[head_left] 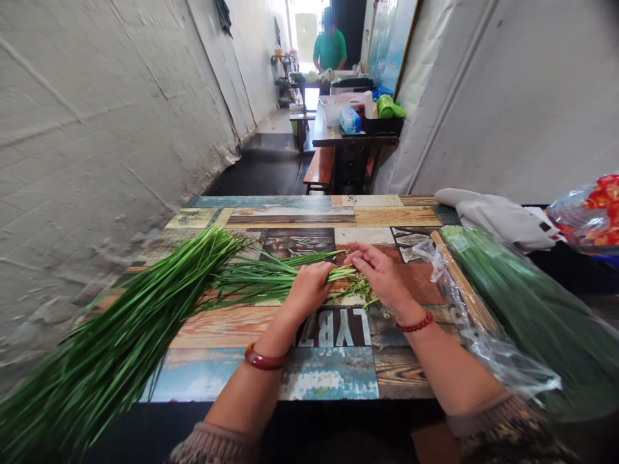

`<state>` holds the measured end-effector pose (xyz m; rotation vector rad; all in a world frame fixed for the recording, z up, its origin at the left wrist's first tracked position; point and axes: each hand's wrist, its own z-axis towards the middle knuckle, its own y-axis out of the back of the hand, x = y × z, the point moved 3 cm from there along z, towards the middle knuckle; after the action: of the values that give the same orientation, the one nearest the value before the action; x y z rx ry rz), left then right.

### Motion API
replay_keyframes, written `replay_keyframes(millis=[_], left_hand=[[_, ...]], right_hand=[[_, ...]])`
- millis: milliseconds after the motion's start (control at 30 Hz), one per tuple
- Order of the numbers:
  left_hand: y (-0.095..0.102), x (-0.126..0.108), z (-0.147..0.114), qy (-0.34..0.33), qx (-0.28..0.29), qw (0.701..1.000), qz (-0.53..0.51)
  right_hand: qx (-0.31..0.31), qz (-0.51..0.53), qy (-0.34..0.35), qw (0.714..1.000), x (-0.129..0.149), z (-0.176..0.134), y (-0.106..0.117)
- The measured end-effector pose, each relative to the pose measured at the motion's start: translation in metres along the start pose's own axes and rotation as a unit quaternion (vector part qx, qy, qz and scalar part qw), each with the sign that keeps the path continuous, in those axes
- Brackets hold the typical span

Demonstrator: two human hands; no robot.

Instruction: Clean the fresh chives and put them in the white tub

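Observation:
My left hand [312,283] is closed around a small bunch of garlic chives [261,277], whose pale stalk ends point right and whose leaves trail left over the table. At those ends, my right hand [380,274] has its thumb and fingers drawn together in a loose pinch; its fingertips partly hide what they touch. Below the stalk ends lies a little heap of trimmed yellowish scraps [360,287]. A large pile of green garlic chives [159,303] spreads across the table's left side and hangs over the near edge.
The patterned table [217,374] carries a plastic bag of more green chives [512,303] and a brown wooden strip [461,283] at right. Beyond are a grey cloth [503,216], a red-patterned bag [594,212], a bench [320,166], a cluttered second table [355,138] and a person in green [330,50].

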<state>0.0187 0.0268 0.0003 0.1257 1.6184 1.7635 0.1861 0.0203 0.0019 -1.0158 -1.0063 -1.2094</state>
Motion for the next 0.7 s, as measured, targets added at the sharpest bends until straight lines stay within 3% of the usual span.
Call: replay_keyframes(millis=[133, 300, 367, 567, 700], left_hand=[[0.008, -0.008, -0.001, 0.025, -0.036, 0.986, 0.160], [0.014, -0.014, -0.007, 0.054, -0.102, 0.971, 0.209], [0.010, -0.017, -0.009, 0.052, -0.112, 0.973, 0.197], [-0.001, -0.027, -0.012, 0.016, -0.137, 0.972, 0.189], [-0.001, -0.028, -0.012, 0.044, -0.166, 0.969, 0.180]], right_hand=[[-0.022, 0.040, -0.017, 0.999, 0.003, -0.004, 0.007], [0.105, 0.068, -0.080, 0.989, -0.006, -0.010, -0.002], [0.128, 0.059, -0.092, 0.986, -0.013, -0.014, -0.012], [0.064, 0.158, -0.113, 0.979, -0.031, -0.020, -0.029], [0.062, 0.231, -0.139, 0.961, -0.029, -0.024, -0.032]])
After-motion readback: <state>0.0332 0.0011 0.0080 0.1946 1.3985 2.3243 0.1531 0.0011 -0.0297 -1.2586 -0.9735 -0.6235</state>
